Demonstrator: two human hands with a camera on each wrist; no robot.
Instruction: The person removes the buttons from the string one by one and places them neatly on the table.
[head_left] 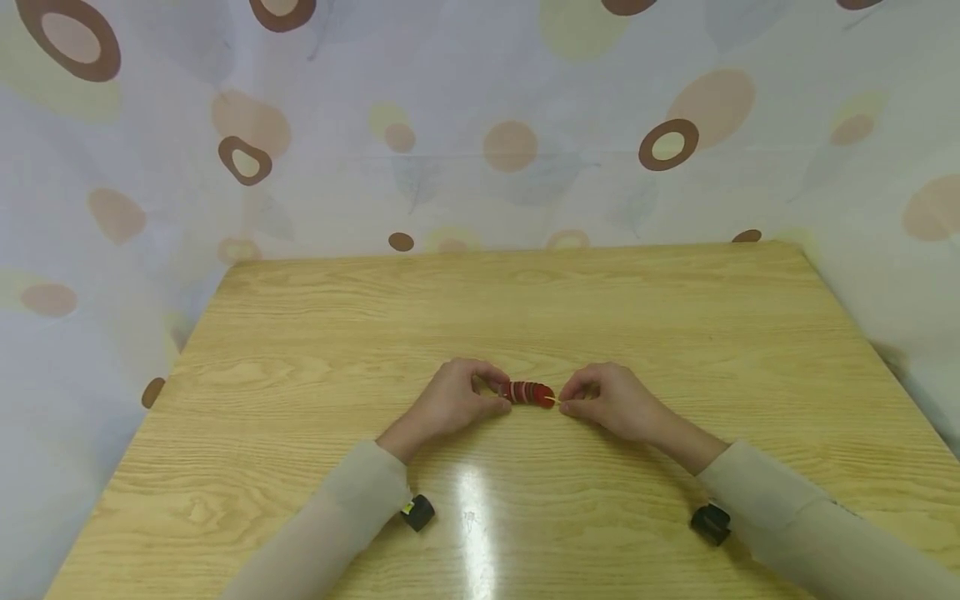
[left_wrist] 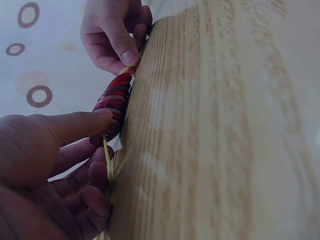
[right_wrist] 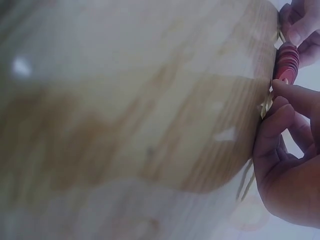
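A short row of round discs, red with darker and paler ones between, lies strung face to face over the middle of the wooden table. My left hand pinches the left end of the row between thumb and fingers. From that end a thin yellow cord hangs past the curled lower fingers in the left wrist view. At the other end, thumb and forefinger of my right hand pinch the yellow cord close to the last red disc. In the right wrist view the disc row stretches between both hands.
The wood-grain table spreads around both hands, with a bright glare streak in front. Patterned white sheeting rises behind the table and along its sides. A small black device sits at the left cuff, another at the right.
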